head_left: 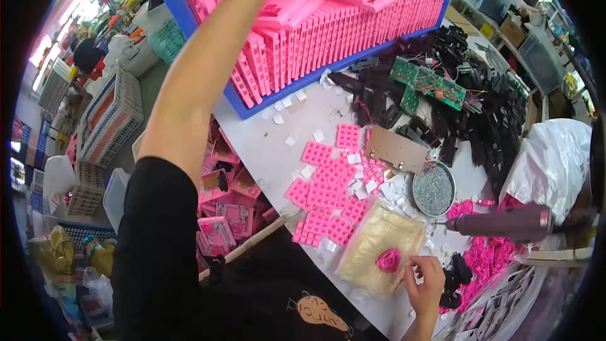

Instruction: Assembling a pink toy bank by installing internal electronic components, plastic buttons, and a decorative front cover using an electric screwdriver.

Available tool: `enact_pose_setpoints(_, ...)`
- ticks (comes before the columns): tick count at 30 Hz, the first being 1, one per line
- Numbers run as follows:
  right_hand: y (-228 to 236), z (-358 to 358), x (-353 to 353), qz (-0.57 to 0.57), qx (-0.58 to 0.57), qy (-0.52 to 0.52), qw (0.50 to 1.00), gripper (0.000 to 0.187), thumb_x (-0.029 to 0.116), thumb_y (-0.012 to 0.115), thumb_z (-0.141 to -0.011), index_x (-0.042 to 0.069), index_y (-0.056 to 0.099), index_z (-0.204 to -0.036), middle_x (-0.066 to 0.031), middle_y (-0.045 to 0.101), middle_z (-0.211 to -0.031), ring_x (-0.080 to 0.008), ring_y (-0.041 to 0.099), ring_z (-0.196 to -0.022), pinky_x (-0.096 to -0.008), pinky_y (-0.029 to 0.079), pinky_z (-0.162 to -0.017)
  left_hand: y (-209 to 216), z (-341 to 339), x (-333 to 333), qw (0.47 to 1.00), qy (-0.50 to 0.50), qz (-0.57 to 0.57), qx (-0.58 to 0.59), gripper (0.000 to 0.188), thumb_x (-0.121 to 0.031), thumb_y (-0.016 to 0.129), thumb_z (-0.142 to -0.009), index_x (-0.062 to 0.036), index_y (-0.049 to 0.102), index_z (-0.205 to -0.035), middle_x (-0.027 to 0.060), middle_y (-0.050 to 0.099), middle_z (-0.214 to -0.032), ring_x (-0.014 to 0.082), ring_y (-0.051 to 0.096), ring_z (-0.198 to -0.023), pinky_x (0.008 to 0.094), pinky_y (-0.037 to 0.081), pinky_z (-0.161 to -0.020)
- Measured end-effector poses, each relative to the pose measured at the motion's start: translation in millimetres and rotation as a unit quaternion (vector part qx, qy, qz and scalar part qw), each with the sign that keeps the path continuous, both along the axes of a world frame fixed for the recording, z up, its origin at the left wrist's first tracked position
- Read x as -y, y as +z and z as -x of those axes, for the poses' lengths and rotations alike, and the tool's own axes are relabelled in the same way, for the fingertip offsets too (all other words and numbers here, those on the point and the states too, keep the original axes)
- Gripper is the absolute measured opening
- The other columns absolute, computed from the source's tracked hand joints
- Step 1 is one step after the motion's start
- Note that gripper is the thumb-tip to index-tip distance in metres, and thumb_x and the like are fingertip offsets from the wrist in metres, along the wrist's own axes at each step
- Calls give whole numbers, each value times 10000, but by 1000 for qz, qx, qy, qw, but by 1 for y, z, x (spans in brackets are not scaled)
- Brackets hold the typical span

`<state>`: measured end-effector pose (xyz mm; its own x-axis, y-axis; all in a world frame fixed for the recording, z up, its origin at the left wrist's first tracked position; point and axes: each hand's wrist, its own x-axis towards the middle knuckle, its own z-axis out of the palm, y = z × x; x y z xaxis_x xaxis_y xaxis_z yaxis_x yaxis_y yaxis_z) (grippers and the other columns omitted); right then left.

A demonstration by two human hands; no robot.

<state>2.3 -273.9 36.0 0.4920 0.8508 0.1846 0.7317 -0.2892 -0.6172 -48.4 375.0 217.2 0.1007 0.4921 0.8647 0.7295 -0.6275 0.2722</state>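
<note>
My left arm (183, 101) stretches up over a blue crate (240, 106) packed with pink plastic panels (353, 35); the hand itself lies beyond the upper edge. Close to the right side of a gold plastic packet (372, 230) is my right hand (428, 281), thumb and fingertips drawn together. Whatever they may pinch is too small to make out. On the packet rests a bright pink coil (388, 260), just left of those fingers. A dark electric screwdriver (502, 223) hangs above and right of the hand, its bit near a round dish of small metal screws (433, 191).
Pink button pads (328, 183) and white square bits lie mid-table beside a brown board (396, 149). Green circuit boards (429, 82) sit on heaped black parts at back right. Pink cords (486, 262) and a white bag (549, 158) are right. Pink cases (227, 221) stand left, below.
</note>
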Motion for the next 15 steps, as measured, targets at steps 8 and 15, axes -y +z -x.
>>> enact_pose_setpoints(8,9,8,7,4,9,6,1000,194,34,780,-747,73,712,-924,-84,671,-838,-269,647,-738,-369,508,-628,38,-18,-88,979,-60,178,-77,431,-413,659,-898,-25,706,-1082,210,717,-1061,347,692,-1022,524,510,-897)
enact_pose_setpoints(15,21,17,-10,-107,-98,-22,989,367,60,790,-780,28,672,-1127,-85,665,-937,-213,625,-762,-318,508,-659,22,5,155,951,-267,-157,-22,321,-283,687,-899,-2,645,-1047,247,657,-1031,398,625,-1030,484,459,-911)
